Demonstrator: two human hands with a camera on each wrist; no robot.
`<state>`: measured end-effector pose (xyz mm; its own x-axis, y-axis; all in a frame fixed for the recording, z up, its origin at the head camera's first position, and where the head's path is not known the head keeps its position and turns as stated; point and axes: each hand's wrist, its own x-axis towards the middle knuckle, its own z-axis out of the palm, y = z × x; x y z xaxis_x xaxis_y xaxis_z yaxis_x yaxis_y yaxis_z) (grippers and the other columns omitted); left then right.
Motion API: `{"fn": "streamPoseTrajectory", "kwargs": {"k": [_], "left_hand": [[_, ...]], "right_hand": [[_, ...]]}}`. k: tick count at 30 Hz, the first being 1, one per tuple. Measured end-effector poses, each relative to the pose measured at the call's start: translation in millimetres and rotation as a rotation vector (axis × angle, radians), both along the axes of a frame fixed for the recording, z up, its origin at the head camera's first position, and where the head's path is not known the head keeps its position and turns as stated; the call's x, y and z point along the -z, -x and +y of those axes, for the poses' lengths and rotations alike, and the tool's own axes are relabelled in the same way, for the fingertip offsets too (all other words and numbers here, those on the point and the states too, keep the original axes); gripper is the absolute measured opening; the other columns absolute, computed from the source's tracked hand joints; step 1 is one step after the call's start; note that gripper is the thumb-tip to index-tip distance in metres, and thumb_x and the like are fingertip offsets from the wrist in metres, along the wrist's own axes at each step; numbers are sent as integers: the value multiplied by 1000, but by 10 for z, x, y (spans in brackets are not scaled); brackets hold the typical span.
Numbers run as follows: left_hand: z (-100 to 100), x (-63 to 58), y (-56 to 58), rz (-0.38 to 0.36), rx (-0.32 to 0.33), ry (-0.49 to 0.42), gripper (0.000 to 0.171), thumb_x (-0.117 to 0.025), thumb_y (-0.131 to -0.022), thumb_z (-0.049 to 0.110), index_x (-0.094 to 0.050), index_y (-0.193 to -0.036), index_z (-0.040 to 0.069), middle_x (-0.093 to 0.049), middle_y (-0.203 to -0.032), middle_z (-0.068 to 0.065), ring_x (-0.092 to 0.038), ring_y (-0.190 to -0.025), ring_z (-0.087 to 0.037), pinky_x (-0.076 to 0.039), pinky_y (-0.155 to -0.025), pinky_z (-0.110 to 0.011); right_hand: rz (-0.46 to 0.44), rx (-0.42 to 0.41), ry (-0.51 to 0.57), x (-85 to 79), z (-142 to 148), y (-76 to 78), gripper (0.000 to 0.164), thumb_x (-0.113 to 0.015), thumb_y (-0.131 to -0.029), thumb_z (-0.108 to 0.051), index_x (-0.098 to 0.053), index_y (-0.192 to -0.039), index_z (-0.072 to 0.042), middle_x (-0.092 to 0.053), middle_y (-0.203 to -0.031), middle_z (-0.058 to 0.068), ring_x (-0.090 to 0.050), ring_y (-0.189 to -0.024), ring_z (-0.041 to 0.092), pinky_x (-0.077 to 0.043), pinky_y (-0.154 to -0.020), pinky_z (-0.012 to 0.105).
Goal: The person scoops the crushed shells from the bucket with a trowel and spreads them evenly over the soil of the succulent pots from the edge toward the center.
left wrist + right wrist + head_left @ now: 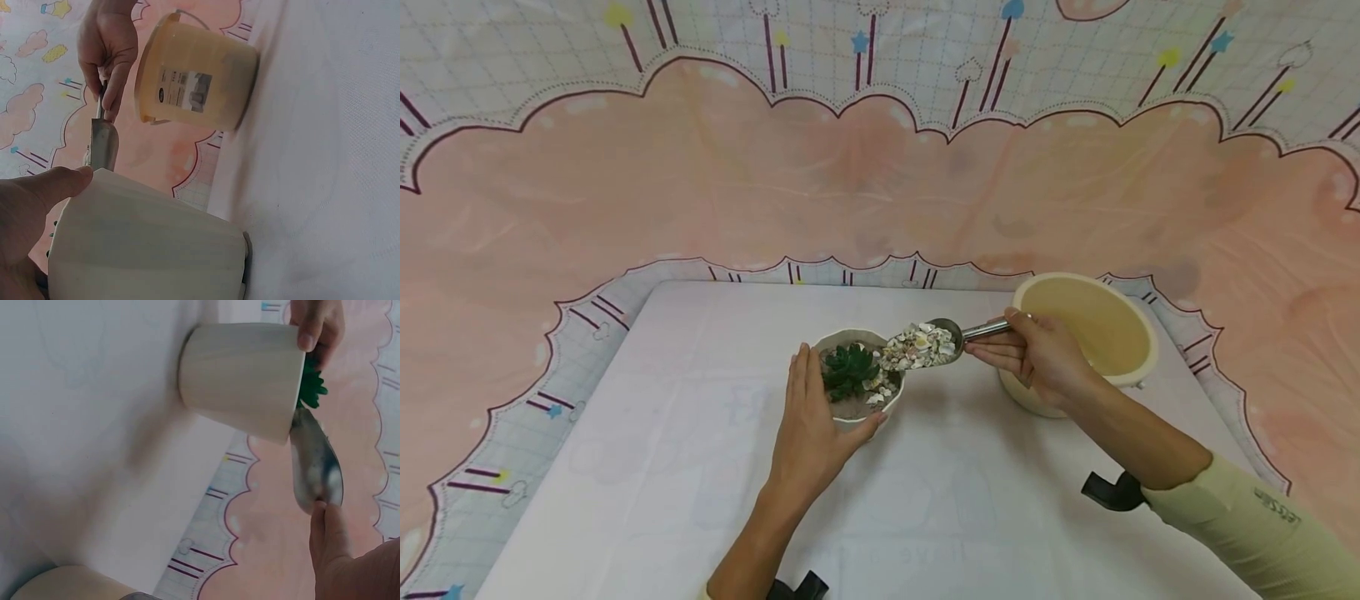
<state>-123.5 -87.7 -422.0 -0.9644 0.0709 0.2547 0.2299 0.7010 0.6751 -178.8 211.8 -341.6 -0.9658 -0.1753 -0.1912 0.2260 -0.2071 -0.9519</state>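
Note:
My left hand (pixel 820 425) holds a white flower pot (pixel 150 237) by its rim, thumb on the near side and fingers on the far side. Inside stands a dark green succulent (pixel 847 372) in greyish soil, with some white chips scattered on the right of it. My right hand (pixel 1048 358) grips the handle of a metal scoop (pixel 317 465). White and tan stone or shell chips (pixel 921 346) fill the scoop, whose tip lies over the pot's right rim. In the right wrist view, the scoop's underside shows just beside the plant.
A cream bucket (pixel 228 90) with a label and wire handle stands to the right, behind my right hand. The white tabletop (pixel 647 467) lies under everything. A pink patterned cloth (pixel 850 183) extends beyond the table's far edge.

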Motion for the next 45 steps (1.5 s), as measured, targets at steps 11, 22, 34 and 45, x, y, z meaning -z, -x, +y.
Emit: {"fn": "streamPoseTrajectory", "kwargs": {"k": [11,22,34,45], "left_hand": [[1,-3,5,-2,7,1,119,-88,-85,43,-16,-162,-13,-12,-170,-30,-11,-157,-48,-27,-120,-61],[5,-9,21,-3,5,-6,119,-89,-85,42,-16,-162,-12,-12,-171,-28,-11,-157,-46,-27,-120,-62],[-13,5,56,20,19,-16,119,-90,-84,40,-18,-162,-12,-16,-170,-29,-14,-156,-48,-27,-120,-62],[-25,-11,72,-5,27,-46,120,-92,-82,37,-18,-163,-10,-13,-171,-28,-8,-158,-46,-28,-119,-63]], "right_hand": [[40,2,-10,-3,-25,17,40,-33,-117,-15,-44,-126,22,-76,-101,22,-78,-94,28,-57,-92,39],[35,12,4,-23,-17,58,39,-35,-117,-17,-47,-123,19,-76,-100,21,-78,-94,27,-58,-90,38],[46,13,0,-12,14,110,40,-34,-117,-18,-47,-122,20,-76,-100,21,-78,-94,26,-58,-90,37],[45,15,28,-3,53,126,40,-36,-117,-17,-46,-121,21,-76,-100,21,-78,-94,26,-58,-89,37]]}}
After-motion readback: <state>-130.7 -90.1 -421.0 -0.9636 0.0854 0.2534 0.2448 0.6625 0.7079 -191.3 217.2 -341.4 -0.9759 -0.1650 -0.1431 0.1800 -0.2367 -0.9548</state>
